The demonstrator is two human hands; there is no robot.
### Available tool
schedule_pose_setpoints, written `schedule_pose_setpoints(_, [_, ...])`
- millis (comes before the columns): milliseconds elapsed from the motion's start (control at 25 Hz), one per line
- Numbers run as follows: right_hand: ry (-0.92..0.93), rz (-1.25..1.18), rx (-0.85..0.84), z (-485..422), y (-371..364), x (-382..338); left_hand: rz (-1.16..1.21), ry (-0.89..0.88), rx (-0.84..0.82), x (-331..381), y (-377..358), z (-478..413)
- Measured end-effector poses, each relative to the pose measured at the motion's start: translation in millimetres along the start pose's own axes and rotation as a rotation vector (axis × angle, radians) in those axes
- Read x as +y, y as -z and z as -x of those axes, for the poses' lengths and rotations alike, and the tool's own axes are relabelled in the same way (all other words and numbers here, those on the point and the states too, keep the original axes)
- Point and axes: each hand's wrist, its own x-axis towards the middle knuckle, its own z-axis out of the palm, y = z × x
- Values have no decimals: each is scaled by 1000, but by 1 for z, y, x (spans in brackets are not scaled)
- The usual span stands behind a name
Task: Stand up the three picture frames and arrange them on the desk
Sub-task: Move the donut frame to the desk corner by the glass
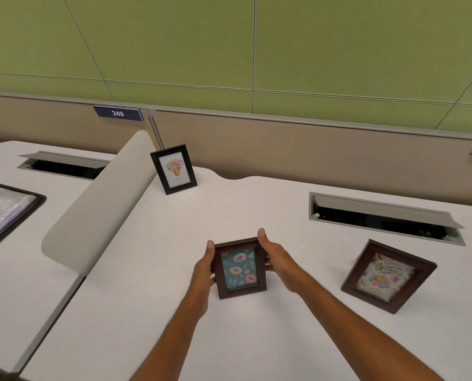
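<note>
Both hands, the left hand [204, 270] and the right hand [277, 259], are clamped on the side edges of the small dark-brown wooden frame with the doughnut print [239, 268], held near the middle of the pale desk [174, 243]. The other 2 stand already: the black flower-print frame [173, 169] at the back and the brown birthday-card frame [388, 276] to the right. If the hidden rear stand is not fully open when the hands let go, this frame could tip flat.

Two bare forearms, left hand [202, 273] and right hand [280, 262] ungloved, sleeveless.
</note>
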Motion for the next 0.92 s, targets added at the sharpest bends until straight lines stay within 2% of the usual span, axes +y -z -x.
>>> schedule_pose_setpoints(520, [18, -54, 45, -9, 4, 0, 12, 64, -33, 19, -5, -5])
schedule_pose_setpoints(720, [76, -78, 92, 0, 27, -30, -4, 26, -51, 51, -32, -11])
schedule_pose_setpoints(920, [159, -94, 145, 20, 85, -78, -35, -74, -122, 111, -89, -13])
